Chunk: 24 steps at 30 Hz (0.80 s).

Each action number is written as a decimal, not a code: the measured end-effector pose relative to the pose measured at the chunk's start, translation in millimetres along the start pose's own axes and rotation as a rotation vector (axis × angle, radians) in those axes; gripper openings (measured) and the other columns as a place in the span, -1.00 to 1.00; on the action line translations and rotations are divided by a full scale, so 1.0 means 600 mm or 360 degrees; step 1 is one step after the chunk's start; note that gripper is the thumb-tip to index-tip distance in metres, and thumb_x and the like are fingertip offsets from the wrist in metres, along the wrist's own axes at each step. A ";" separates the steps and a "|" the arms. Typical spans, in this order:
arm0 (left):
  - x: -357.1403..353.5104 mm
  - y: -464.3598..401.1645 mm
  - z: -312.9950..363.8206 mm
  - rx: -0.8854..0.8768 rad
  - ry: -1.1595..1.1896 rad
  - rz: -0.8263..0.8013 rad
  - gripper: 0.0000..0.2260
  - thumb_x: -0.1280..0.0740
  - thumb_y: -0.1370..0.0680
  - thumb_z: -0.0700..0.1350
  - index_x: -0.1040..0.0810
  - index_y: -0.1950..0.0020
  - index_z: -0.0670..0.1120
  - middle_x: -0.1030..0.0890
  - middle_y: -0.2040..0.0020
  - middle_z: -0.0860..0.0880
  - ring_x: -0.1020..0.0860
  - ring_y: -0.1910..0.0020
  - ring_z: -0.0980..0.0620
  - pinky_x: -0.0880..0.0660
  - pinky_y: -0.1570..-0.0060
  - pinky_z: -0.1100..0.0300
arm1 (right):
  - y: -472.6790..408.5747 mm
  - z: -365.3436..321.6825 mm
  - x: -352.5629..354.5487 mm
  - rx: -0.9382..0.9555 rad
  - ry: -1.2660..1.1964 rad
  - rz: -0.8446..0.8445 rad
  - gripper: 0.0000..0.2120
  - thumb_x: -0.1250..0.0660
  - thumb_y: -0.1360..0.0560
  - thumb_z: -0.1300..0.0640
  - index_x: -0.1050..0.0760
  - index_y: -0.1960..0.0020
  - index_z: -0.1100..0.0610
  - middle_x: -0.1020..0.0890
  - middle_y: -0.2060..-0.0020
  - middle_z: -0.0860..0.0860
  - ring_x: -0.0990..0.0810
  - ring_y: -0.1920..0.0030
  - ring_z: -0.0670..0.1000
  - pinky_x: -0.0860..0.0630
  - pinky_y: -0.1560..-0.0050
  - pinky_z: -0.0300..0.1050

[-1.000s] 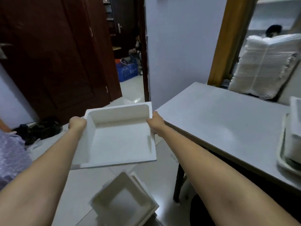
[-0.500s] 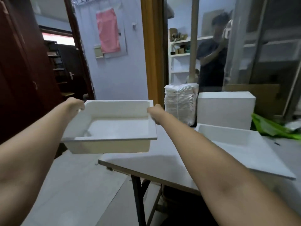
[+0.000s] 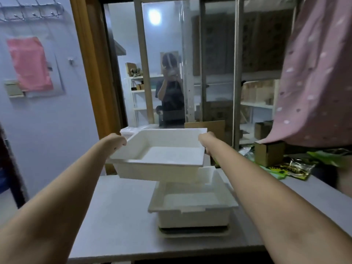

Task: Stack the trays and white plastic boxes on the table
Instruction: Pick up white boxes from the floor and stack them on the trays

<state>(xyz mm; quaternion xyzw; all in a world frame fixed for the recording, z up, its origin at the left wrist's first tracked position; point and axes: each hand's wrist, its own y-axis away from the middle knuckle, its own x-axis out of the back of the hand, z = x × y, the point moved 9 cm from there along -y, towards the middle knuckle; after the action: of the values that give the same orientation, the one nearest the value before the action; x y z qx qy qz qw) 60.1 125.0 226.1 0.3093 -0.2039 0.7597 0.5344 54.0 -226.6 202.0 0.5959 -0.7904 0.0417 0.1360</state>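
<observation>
I hold a white plastic box in the air over the grey table. My left hand grips its left rim and my right hand grips its right rim. The box hangs level, above and slightly left of a second white plastic box that stands on the table. That lower box rests on a flat tray whose edge shows beneath it. The held box hides the far end of the lower one.
A small cardboard box and green and black packets lie at the table's right back. A stack of white sheets stands behind the held box. A pink dotted cloth hangs at right. A person shows in the glass.
My view has swung right to face the table square on. Both hands have carried the white box over the table, above the box standing there.
</observation>
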 end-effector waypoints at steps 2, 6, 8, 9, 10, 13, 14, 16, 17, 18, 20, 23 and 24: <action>-0.024 -0.004 -0.008 0.0056 0.0136 -0.0042 -0.70 -0.30 -0.47 -0.06 -0.53 -0.10 -0.22 -0.54 0.06 -0.16 -0.51 0.07 -0.09 -0.35 0.11 0.10 | -0.009 0.012 0.035 -0.0022 0.0013 0.0086 -0.79 -0.05 -0.61 0.21 -0.40 -0.16 0.19 -0.51 0.19 0.11 -0.48 0.25 0.02 -0.43 0.36 -0.17; -0.052 0.053 -0.028 0.0305 0.1047 0.0086 -0.64 -0.20 -0.52 0.02 -0.44 -0.24 -0.14 -0.45 -0.05 -0.12 -0.49 0.00 -0.11 -0.39 -0.02 0.04 | -0.029 0.017 0.076 0.0003 -0.0005 0.0192 -0.70 -0.02 -0.62 0.25 -0.40 -0.29 0.25 -0.48 0.17 0.11 -0.43 0.30 0.02 -0.36 0.38 -0.17; -0.083 0.092 -0.046 0.0514 0.1517 0.0188 -0.71 -0.18 -0.51 0.10 -0.45 -0.09 -0.07 -0.49 -0.03 -0.07 -0.48 0.01 -0.13 -0.40 -0.03 0.01 | -0.036 0.013 0.082 0.0021 -0.0031 0.0237 -0.66 -0.02 -0.61 0.27 -0.39 -0.33 0.27 -0.48 0.14 0.12 -0.41 0.32 0.02 -0.35 0.40 -0.17; -0.106 0.117 -0.046 0.0628 0.1675 0.0157 -0.67 -0.18 -0.48 0.16 -0.47 -0.01 -0.08 -0.53 0.00 -0.06 -0.48 0.04 -0.13 -0.38 -0.07 0.00 | -0.040 0.010 0.083 0.0039 -0.0042 0.0249 -0.65 -0.02 -0.61 0.28 -0.40 -0.33 0.27 -0.48 0.12 0.12 -0.41 0.34 0.01 -0.33 0.44 -0.17; -0.134 0.134 -0.041 0.0740 0.1791 0.0088 -0.60 -0.19 -0.43 0.23 -0.49 0.01 -0.08 -0.56 0.01 -0.08 -0.49 0.01 -0.15 -0.34 -0.18 -0.08 | -0.043 0.006 0.080 0.0052 -0.0059 0.0251 -0.65 -0.01 -0.62 0.27 -0.40 -0.33 0.27 -0.49 0.12 0.13 -0.40 0.35 0.00 -0.32 0.46 -0.18; -0.187 0.164 0.005 0.0782 0.2000 -0.0102 -0.33 -0.24 -0.30 0.37 -0.45 -0.23 -0.05 -0.58 -0.15 -0.12 -0.47 -0.20 -0.24 -0.14 -0.31 -0.33 | -0.040 -0.002 0.065 0.0017 -0.0128 0.0229 -0.68 0.02 -0.65 0.24 -0.38 -0.31 0.27 -0.41 0.29 0.09 -0.37 0.37 -0.01 -0.27 0.46 -0.20; -0.196 0.162 0.015 0.0775 0.2020 -0.0106 -0.26 -0.26 -0.26 0.39 -0.41 -0.28 -0.06 -0.57 -0.17 -0.13 -0.47 -0.20 -0.26 -0.15 -0.30 -0.36 | -0.038 -0.004 0.060 0.0002 -0.0145 0.0212 -0.69 0.01 -0.65 0.23 -0.39 -0.29 0.26 -0.38 0.32 0.08 -0.36 0.37 -0.02 -0.28 0.45 -0.22; -0.214 0.154 0.032 0.0739 0.1989 -0.0079 -0.19 -0.31 -0.19 0.41 -0.38 -0.30 -0.04 -0.56 -0.17 -0.13 -0.49 -0.15 -0.26 -0.27 -0.23 -0.37 | -0.035 -0.001 0.051 -0.0033 -0.0209 0.0181 -0.76 -0.01 -0.65 0.22 -0.41 -0.17 0.23 -0.37 0.32 0.08 -0.36 0.37 -0.02 -0.33 0.38 -0.23; -0.217 0.151 0.035 0.0719 0.1961 -0.0047 -0.19 -0.33 -0.17 0.40 -0.39 -0.29 -0.03 -0.56 -0.14 -0.12 -0.51 -0.10 -0.24 -0.36 -0.19 -0.32 | -0.029 0.000 0.047 -0.0039 -0.0231 0.0172 -0.82 -0.02 -0.65 0.22 -0.38 -0.09 0.22 -0.36 0.32 0.08 -0.35 0.37 -0.03 -0.38 0.31 -0.23; -0.220 0.150 0.037 0.0725 0.1994 0.0022 -0.22 -0.36 -0.17 0.37 -0.39 -0.27 -0.02 -0.57 -0.11 -0.12 -0.53 -0.04 -0.21 -0.44 -0.14 -0.25 | -0.028 0.006 0.047 -0.0070 -0.0243 0.0178 -0.85 -0.03 -0.65 0.22 -0.35 -0.04 0.22 -0.36 0.32 0.08 -0.35 0.36 -0.03 -0.39 0.21 -0.23; -0.220 0.151 0.037 0.0758 0.2012 0.0138 -0.29 -0.38 -0.20 0.29 -0.40 -0.25 -0.02 -0.57 -0.08 -0.11 -0.56 0.01 -0.17 -0.53 -0.09 -0.16 | -0.032 0.017 0.041 -0.0122 -0.0280 0.0131 -0.85 -0.05 -0.64 0.21 -0.36 0.03 0.21 -0.38 0.31 0.09 -0.37 0.35 -0.03 -0.40 0.15 -0.23; -0.211 0.159 0.035 0.0765 0.2084 0.0216 -0.39 -0.37 -0.27 0.24 -0.42 -0.23 -0.03 -0.57 -0.09 -0.11 -0.55 0.00 -0.16 -0.54 -0.10 -0.13 | -0.032 0.029 0.043 -0.0174 -0.0243 0.0064 -0.77 -0.08 -0.62 0.14 -0.37 0.17 0.20 -0.40 0.32 0.08 -0.34 0.39 -0.05 -0.32 0.37 -0.28; -0.206 0.159 0.034 0.0758 0.2087 0.0211 -0.40 -0.37 -0.29 0.24 -0.42 -0.23 -0.02 -0.57 -0.09 -0.11 -0.55 -0.01 -0.16 -0.53 -0.11 -0.15 | -0.031 0.033 0.044 -0.0207 -0.0252 0.0027 -0.72 -0.08 -0.61 0.06 -0.38 0.17 0.19 -0.40 0.34 0.06 -0.32 0.42 -0.06 -0.27 0.41 -0.28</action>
<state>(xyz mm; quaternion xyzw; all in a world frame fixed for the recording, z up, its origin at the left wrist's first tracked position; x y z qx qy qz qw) 5.1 -5.8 157.7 -0.1173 0.3141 0.8446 0.4174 61.6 -261.0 187.9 0.5806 -0.8046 -0.0557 0.1109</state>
